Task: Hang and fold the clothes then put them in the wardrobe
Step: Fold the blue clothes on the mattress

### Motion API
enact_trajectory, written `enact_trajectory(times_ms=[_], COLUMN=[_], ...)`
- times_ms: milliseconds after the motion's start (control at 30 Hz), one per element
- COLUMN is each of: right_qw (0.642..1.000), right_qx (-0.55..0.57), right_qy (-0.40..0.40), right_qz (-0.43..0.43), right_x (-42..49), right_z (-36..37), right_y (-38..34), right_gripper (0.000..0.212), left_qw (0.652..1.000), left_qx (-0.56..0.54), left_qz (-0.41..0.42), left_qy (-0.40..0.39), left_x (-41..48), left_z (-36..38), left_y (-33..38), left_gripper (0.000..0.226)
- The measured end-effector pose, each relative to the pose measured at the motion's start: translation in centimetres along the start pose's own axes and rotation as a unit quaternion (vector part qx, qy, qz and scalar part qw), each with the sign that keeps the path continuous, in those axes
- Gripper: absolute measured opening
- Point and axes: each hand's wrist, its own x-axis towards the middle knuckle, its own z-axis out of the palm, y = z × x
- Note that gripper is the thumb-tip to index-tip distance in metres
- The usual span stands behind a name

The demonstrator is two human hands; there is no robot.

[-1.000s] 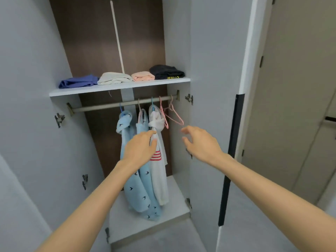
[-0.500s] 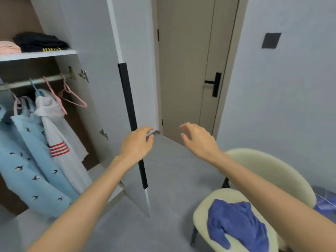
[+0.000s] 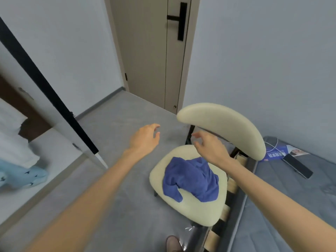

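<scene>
A crumpled blue garment [image 3: 192, 179] lies on the seat of a cream chair [image 3: 189, 206] at centre right. My right hand [image 3: 209, 148] hovers just above the garment's far edge, fingers apart, holding nothing. My left hand [image 3: 145, 139] is out over the grey floor to the left of the chair, open and empty. At the left edge stands the open wardrobe door [image 3: 54, 99] with its black strip, and the hems of a white garment [image 3: 16, 153] and a light blue patterned garment [image 3: 27, 177] hang inside.
A closed beige door [image 3: 145, 51] with a black handle is straight ahead. A grey bed [image 3: 300, 197] on the right, close against the chair, carries a dark phone [image 3: 298, 166], a white cable and a blue leaflet. A foot [image 3: 172, 244] shows at the bottom.
The view has swung right and down, from the wardrobe interior to the chair. Both hands have left the hanging clothes and now reach toward the chair with the blue garment.
</scene>
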Motion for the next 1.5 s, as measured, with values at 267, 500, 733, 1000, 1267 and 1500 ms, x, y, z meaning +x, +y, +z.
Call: enact_trajectory(times_ms=[267,500,733,1000,1267,1500], right_qw=[0.994,0.987,0.98,0.986,0.996,0.925], right_qx=[-0.003,-0.014,-0.055,-0.127,0.058,0.289], right_qy=[-0.078,-0.12,-0.152,-0.073,0.038,0.235], right_qz=[0.073,0.103,0.117,0.074,0.053,-0.075], right_x=[-1.1,-3.7,-5.3,-7.2,-8.3,-8.8], right_z=[9.9,20.3,28.9,33.1,26.5,13.8], right_y=[10.4,18.6,24.8,27.1,25.1,16.0], right_gripper=[0.035,0.034,0.039,0.015,0.009,0.008], left_qw=[0.998,0.995,0.988,0.974,0.997,0.946], left_qx=[-0.011,-0.023,0.071,0.198,0.047,-0.127], left_qz=[-0.024,-0.019,-0.003,-0.014,-0.004,0.028], left_qy=[-0.062,-0.099,-0.139,-0.111,0.058,0.297], left_x=[0.0,-1.2,-3.7,-7.0,-8.7,-10.7], left_z=[13.8,26.2,37.5,42.3,35.7,24.2], left_y=[-2.3,-5.6,-8.8,-11.6,-9.4,-5.5], left_gripper=[0.037,0.039,0.05,0.037,0.016,0.007])
